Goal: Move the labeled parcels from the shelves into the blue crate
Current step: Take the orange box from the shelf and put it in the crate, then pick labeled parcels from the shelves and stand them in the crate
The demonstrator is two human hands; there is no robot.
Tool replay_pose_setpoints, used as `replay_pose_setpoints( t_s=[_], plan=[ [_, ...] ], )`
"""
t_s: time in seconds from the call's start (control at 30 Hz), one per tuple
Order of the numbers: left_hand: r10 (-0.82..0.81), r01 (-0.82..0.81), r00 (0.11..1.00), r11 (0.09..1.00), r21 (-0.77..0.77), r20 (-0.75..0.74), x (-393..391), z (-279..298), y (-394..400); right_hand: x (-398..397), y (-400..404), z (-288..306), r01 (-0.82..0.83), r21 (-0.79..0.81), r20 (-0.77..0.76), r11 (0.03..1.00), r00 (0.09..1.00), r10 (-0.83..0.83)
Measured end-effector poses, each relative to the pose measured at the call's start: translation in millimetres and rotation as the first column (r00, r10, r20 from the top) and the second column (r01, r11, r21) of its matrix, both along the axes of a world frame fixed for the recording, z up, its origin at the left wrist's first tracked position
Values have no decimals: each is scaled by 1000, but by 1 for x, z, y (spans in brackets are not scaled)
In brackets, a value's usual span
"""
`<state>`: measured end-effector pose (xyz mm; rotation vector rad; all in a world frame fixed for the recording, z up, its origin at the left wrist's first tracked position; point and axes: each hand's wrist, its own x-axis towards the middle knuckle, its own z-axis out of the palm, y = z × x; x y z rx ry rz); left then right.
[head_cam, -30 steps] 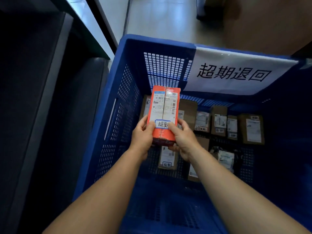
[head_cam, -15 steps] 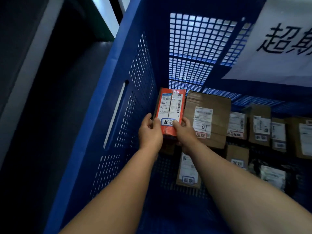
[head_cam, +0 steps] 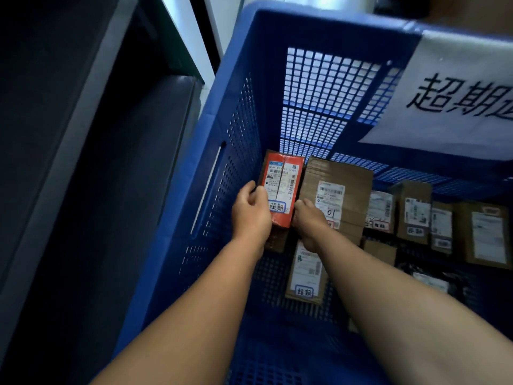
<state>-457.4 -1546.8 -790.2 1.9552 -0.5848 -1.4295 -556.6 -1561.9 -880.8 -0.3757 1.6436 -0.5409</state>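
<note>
left hand (head_cam: pixel 251 212) and right hand (head_cam: pixel 309 220) both grasping the red parcel (head_cam: pixel 281 190) deep inside the blue crate (head_cam: pixel 244 112)

glossy rectangular carton with white shipping label, low in the perforated plastic crate's left corner, beside a taped brown cardboard box (head_cam: pixel 337 195).

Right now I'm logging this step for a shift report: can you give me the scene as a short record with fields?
held item: red parcel, label up
left hand: grips its left edge
right hand: grips its right edge
position: low in the crate, far left corner, by a brown box
already in crate: several labeled brown parcels
sign: white sheet on the far wall
</note>
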Motion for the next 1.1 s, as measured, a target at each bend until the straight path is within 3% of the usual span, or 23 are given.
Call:
replay_pose_setpoints(
  t_s=[0.3, 0.5, 0.8, 1.1],
  plan=[
    [123, -124, 992, 987, -99, -15, -6, 136, 19, -17, 12, 198, 5, -200, 42, 980, 999, 3],
    [229, -230, 973, 948, -221, -31, -4, 233, 46, -5, 27, 319, -124, -377, -6, 918, 991, 132],
    [503, -470, 863, 759, -451, -53, 36, 372, 126, 42, 87, 458, -313, -564, 14, 764, 922, 387],
    [732, -617, 680, 547, -566, -34, 104, 459, 249, 131, 186, 548, -432, -625, 152, 650, 749, 644]
  ],
)
